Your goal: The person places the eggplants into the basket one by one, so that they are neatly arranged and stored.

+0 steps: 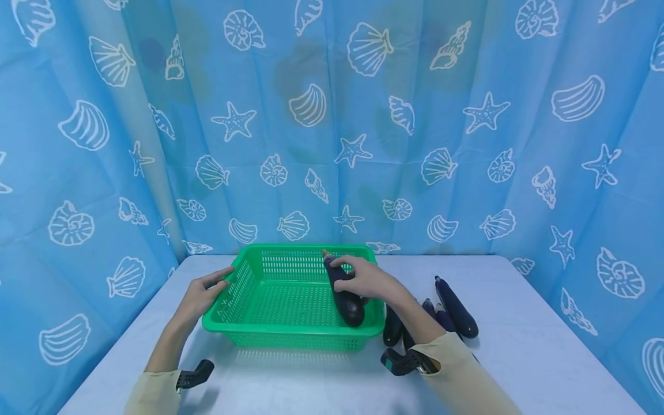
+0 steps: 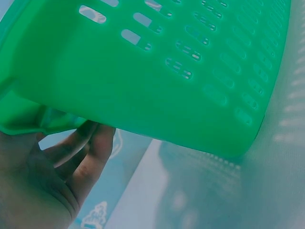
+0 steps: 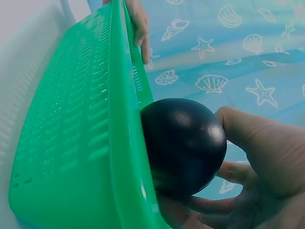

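Note:
A dark purple eggplant [image 1: 344, 297] is tilted over the right part of a green plastic basket [image 1: 293, 329]. My right hand [image 1: 365, 276] grips it around its middle, thumb on one side and fingers on the other. Its stem end points to the back and its round end faces me. In the right wrist view the round end of the eggplant [image 3: 183, 145] overlaps the basket rim. My left hand [image 1: 202, 294] holds the basket's left rim. In the left wrist view, fingers of the left hand [image 2: 62, 176] press against the outer wall under the rim.
Several more eggplants [image 1: 456, 308] lie on the white table [image 1: 524, 346] right of the basket, some partly hidden by my right forearm. A blue curtain [image 1: 332, 127] with white shell prints hangs behind the table and along both sides.

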Demonstrator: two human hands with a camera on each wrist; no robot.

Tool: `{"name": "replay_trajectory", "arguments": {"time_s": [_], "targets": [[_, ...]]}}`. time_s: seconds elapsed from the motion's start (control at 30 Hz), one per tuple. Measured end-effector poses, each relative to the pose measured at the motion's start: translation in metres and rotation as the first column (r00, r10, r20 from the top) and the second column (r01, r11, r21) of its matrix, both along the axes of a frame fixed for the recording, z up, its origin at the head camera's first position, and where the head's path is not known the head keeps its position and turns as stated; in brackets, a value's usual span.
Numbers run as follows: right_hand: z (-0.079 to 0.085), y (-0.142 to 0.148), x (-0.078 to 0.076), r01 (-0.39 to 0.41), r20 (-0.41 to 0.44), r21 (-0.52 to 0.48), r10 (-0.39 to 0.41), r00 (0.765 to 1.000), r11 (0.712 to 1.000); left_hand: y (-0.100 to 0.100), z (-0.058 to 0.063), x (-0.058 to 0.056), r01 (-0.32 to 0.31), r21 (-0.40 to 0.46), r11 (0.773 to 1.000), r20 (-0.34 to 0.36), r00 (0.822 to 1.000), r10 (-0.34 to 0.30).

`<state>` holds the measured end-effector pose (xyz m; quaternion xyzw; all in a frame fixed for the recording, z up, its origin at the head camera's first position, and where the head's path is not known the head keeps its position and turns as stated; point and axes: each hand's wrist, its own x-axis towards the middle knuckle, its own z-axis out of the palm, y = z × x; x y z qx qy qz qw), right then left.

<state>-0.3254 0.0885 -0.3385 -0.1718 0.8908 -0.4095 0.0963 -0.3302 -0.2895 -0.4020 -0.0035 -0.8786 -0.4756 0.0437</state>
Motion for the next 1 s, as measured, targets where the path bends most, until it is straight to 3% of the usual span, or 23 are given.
{"name": "replay_trajectory", "arguments": {"time_s": [0.5, 1.0], "targets": [[-0.006, -0.014, -0.002, 0.017, -0.006, 0.022, -0.017, 1.000, 1.000, -0.001, -0.001, 0.000, -0.002, 0.003, 1.000, -0.013, 1.000, 0.002], [-0.012, -0.029, -0.007, -0.018, 0.005, -0.004, 0.018, 1.000, 1.000, -0.001, -0.001, 0.000, 0.001, 0.015, 1.000, -0.004, 1.000, -0.001]]}}
